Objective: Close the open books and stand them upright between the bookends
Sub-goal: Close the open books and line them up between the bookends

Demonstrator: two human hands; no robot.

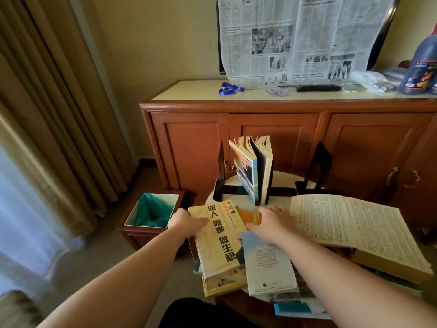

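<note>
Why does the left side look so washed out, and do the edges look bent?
Head view: daylight through the sheer curtain blows out the left edge; the wide lens bows the cabinet top and curtains; the yellow book title stays sharp, while the lower-left corner is blurred.

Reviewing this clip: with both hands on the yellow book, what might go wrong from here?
1. The yellow book, held by the left hand and right hand, lies on an uneven pile at the table's edge; lifting it may tip the pale blue book off.
2. The upright books stand fanned open between widely spaced bookends; a nudge could topple them.
3. The large open book overhangs the pile and may slide.
</note>
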